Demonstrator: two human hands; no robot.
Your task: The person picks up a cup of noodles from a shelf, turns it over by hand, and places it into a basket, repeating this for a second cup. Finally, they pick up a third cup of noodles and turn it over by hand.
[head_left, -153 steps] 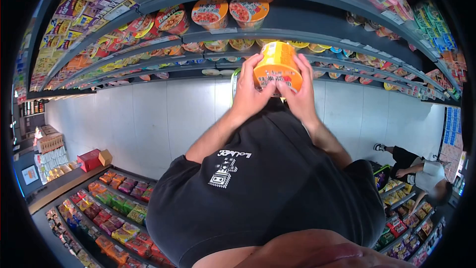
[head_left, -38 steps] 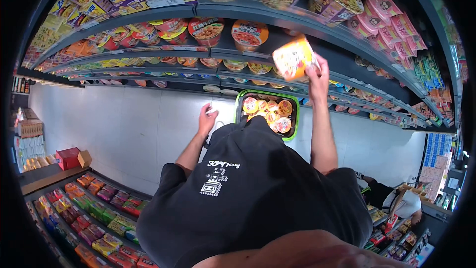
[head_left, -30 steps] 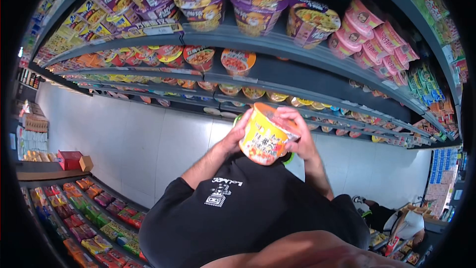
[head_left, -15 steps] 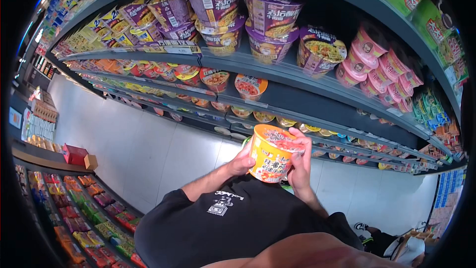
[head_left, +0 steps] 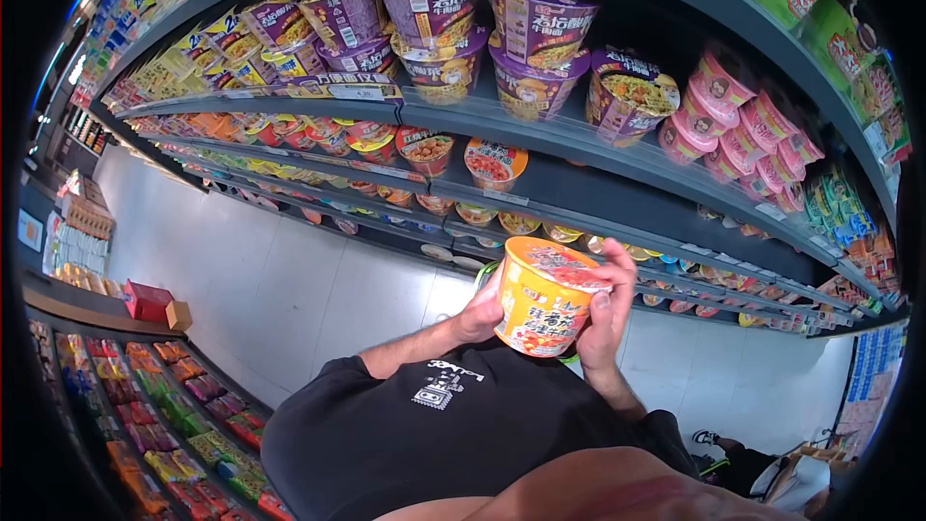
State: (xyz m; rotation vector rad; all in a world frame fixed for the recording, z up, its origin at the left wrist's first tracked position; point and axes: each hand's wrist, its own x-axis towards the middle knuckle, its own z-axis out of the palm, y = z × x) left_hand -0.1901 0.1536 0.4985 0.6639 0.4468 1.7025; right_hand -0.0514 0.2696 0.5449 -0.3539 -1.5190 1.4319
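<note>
My left hand (head_left: 479, 297) and right hand (head_left: 608, 314) clasp an orange noodle bowl (head_left: 545, 296) (lid intact) below stocked shelves (head_left: 540, 130).

You are in a shop aisle, a grocery or convenience store. The purple instant-noodle bowls (head_left: 439, 14) stand stacked in rows on a dark shelf rack (head_left: 598, 188), with a price-tag strip (head_left: 352, 92) on the edge just below them, pink noodle cups (head_left: 743, 125) to their right, yellow packets (head_left: 183, 72) to their left and red-lidded bowls (head_left: 492, 162) one shelf beneath. Further below the purple bowls, more stocked shelves run down to a pale tiled floor (head_left: 289, 270), and across it a second low rack holds rows of coloured snack packets (head_left: 183, 405). The orange noodle bowl (head_left: 545, 297) below the purple bowls is printed retail stock of the same kind.
</note>
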